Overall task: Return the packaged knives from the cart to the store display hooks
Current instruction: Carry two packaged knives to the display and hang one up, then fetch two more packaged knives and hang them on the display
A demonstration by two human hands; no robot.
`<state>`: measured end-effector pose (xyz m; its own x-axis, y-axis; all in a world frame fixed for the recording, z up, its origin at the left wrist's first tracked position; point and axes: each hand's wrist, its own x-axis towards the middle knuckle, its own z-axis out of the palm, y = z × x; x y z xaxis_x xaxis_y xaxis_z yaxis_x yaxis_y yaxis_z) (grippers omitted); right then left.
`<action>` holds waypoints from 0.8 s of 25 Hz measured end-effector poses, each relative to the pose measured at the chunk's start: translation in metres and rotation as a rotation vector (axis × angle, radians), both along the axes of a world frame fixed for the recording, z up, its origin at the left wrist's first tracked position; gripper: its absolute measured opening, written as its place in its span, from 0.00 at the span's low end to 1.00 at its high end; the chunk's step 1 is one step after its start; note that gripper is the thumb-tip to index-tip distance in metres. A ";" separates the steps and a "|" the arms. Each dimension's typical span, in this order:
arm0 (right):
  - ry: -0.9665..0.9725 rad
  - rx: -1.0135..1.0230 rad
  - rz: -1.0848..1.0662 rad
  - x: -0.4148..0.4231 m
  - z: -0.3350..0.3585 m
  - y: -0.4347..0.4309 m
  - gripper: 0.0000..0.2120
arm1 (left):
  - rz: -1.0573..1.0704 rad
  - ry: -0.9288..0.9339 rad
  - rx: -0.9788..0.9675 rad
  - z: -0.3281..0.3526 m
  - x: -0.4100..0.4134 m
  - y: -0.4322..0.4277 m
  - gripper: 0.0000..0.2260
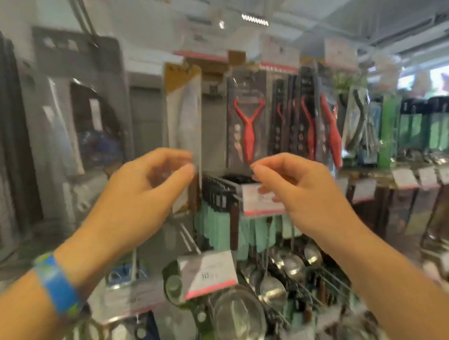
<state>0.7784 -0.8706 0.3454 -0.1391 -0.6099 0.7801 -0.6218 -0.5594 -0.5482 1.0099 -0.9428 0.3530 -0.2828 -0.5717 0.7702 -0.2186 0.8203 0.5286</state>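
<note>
Fingers (173, 154) and thumb of my left hand (141, 192) curl round the lower part of the packaged knife (184, 117), the clear plastic between them, though blur softens the grip. That pack stands upright at the far display, just left of a red peeler pack (246, 124); whether its top sits on a hook I cannot tell. To the right, my right hand (301, 193) is raised with fingers curled, thumb and forefinger tips pinched together with nothing visible between them, in front of a price tag (257, 206). A blue wristband (58, 283) circles my left wrist. Steel ladles (272, 288) hang nearer, lower down.
</note>
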 end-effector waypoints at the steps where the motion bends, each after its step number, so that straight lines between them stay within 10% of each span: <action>1: -0.035 0.025 -0.008 -0.008 -0.024 0.017 0.04 | -0.139 0.038 0.141 -0.022 -0.004 0.010 0.11; 12: -0.754 0.724 -0.521 -0.071 -0.334 0.243 0.08 | -0.420 -0.188 1.043 -0.290 -0.113 0.090 0.16; 20: -1.158 0.741 -0.833 -0.090 -0.414 0.436 0.08 | -0.557 -0.641 1.239 -0.395 -0.221 0.224 0.10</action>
<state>0.6886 -0.4350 -0.0686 -0.8861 -0.2437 -0.3942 0.3192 0.2957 -0.9004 0.7890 -0.7184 -0.0422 -0.7699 -0.4593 -0.4430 -0.4944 -0.0095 0.8692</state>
